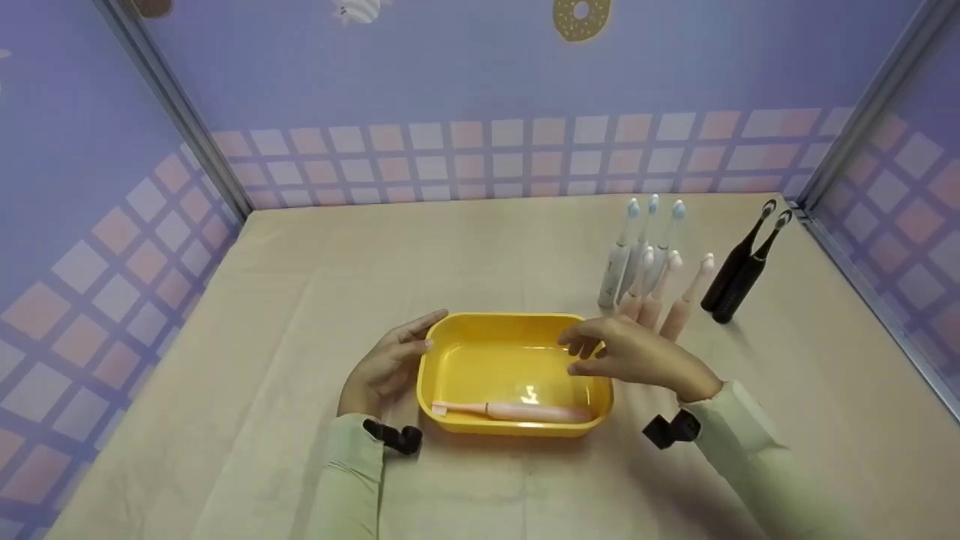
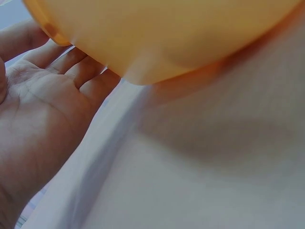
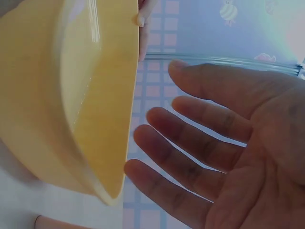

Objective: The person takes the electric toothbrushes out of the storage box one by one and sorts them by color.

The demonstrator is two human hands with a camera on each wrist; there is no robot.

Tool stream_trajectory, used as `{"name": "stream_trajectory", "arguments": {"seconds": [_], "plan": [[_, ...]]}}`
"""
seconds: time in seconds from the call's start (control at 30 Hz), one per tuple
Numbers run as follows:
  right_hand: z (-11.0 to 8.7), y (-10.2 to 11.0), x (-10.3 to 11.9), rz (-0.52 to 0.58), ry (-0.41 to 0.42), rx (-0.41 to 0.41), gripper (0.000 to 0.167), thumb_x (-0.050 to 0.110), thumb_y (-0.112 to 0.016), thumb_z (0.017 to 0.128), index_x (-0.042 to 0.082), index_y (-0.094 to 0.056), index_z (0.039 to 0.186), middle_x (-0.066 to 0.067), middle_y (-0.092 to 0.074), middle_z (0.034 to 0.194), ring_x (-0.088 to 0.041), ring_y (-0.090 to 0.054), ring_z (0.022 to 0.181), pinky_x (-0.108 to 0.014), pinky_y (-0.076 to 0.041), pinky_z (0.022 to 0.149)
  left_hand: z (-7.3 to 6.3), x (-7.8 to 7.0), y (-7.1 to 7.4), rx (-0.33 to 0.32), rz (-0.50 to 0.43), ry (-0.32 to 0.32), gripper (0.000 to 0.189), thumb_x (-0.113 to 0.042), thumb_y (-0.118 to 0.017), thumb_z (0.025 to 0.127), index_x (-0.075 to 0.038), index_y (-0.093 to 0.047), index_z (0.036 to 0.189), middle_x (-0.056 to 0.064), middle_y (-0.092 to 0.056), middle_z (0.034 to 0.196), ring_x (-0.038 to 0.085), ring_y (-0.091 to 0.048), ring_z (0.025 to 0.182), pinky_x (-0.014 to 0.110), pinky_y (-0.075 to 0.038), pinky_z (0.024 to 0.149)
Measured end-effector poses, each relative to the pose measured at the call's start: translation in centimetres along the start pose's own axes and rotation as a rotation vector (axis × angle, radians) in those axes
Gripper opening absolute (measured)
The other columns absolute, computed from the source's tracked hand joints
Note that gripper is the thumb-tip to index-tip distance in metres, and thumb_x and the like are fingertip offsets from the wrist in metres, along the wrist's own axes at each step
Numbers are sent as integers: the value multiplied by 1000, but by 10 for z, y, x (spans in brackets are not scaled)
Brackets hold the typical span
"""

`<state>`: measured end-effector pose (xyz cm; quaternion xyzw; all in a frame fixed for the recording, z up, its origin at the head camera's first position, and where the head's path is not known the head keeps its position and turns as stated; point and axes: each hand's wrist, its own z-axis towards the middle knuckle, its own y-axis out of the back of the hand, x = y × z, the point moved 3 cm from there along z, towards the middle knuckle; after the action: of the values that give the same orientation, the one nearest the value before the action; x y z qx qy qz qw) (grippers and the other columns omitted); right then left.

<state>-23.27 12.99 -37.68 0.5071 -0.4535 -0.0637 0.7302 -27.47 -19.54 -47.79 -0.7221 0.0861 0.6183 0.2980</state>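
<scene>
A yellow plastic tub (image 1: pixel 487 367) rests on the table, with a pink electric toothbrush (image 1: pixel 536 412) lying in it along the near wall. At its left end, my left hand (image 1: pixel 386 367) holds the tub, thumb at the rim and fingers against the outside. The left wrist view shows this left hand (image 2: pixel 52 100) beside the tub's outer wall (image 2: pixel 167 38). Above the tub's right end hovers my right hand (image 1: pixel 630 352), its fingers spread and loosely bent around nothing. In the right wrist view the palm of the right hand (image 3: pixel 214 148) is bare.
Right of the tub stand three pink toothbrushes (image 1: pixel 677 315), partly hidden by the right hand. Behind them are three white toothbrushes (image 1: pixel 613 274), and further right two black toothbrushes (image 1: pixel 739 285). Patterned panels (image 1: pixel 480 90) enclose the table at the back and sides.
</scene>
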Motion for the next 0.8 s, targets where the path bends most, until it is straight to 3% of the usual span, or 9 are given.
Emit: {"name": "stream_trajectory", "arguments": {"seconds": [0.17, 0.5, 0.8], "plan": [[12, -3, 8, -27, 7, 117, 34, 18, -70, 87, 5, -65, 117, -8, -70, 102, -17, -67, 89, -29, -57, 78, 0, 2, 0, 1, -11, 8, 59, 4, -41, 97, -5, -23, 153, 12, -40, 149, 26, -49, 128, 35, -46, 104], [36, -18, 13, -71, -46, 397, 37, 15, -71, 86, 5, -64, 121, -10, -70, 104, -17, -66, 91, -34, -55, 84, 0, 2, 1, 21, -22, -3, 60, 4, -40, 97, -4, -22, 153, 16, -35, 152, 27, -46, 131, 37, -44, 106], [55, -35, 15, -65, -116, 515, 36, 19, -74, 83, 7, -67, 116, -3, -71, 95, -11, -63, 82, -25, -53, 74, -1, 0, 1, 28, 10, -26, 60, 3, -43, 97, 0, -21, 152, 8, -47, 143, 21, -52, 125, 34, -46, 104]]}}
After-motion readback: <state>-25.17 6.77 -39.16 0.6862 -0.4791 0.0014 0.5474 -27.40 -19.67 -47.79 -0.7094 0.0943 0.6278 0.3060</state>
